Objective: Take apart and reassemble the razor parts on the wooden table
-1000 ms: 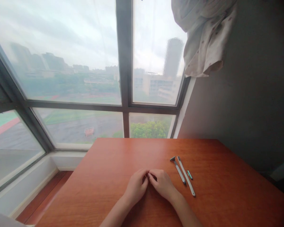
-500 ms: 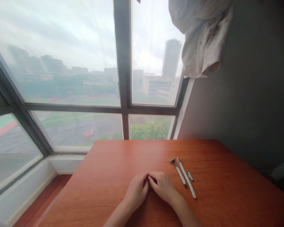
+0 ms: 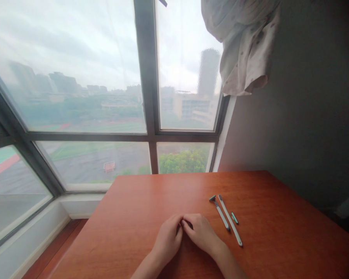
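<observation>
My left hand (image 3: 169,237) and my right hand (image 3: 200,233) meet at the fingertips over the middle of the table. The fingers of both are closed in a pinch, and whatever may lie between them is hidden or too small to make out. To the right of my right hand, a razor (image 3: 220,214) with a grey handle lies on the wood, its head pointing away from me. Beside it is a long, pale toothbrush (image 3: 230,223), lying at a slant. A short, narrow green piece (image 3: 234,218) rests just right of the toothbrush; its kind is unclear.
The reddish-brown wooden table (image 3: 128,209) reaches to the large window (image 3: 90,137) behind it. A bundled pale curtain (image 3: 244,58) hangs at the upper right, before a dark grey wall (image 3: 293,116). Reddish floor (image 3: 55,248) shows at the lower left.
The view has tilted slightly, so the window and curtain sit a little differently. My hands keep the same pose, and the things on the table have not moved.
</observation>
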`<move>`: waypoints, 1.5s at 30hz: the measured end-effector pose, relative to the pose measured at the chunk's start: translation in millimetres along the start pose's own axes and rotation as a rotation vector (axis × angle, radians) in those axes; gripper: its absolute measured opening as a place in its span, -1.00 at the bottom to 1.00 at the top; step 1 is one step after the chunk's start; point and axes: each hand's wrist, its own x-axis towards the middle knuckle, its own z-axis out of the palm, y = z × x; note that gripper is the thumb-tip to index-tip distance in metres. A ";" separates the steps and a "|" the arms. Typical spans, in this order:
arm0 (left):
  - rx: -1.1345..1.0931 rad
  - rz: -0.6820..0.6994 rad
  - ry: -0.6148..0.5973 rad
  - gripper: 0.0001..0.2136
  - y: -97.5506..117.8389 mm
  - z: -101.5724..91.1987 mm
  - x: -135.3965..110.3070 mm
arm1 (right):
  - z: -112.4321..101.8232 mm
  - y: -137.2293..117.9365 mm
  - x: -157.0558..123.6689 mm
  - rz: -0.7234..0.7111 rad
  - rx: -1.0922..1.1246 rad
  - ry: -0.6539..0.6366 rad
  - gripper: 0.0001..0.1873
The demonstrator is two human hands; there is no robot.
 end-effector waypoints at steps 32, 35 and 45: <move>0.000 0.009 -0.005 -0.67 -2.5 2.4 -1.3 | -0.8 2.2 -0.4 0.004 -0.063 -0.012 -0.74; -0.002 0.010 -0.012 -0.67 0.0 2.0 -1.0 | -0.5 3.2 -0.2 0.000 -0.063 -0.009 -0.74; 0.035 0.012 -0.018 -0.68 -0.5 2.8 -1.2 | -1.7 4.6 -0.5 -0.007 -0.002 0.003 -0.74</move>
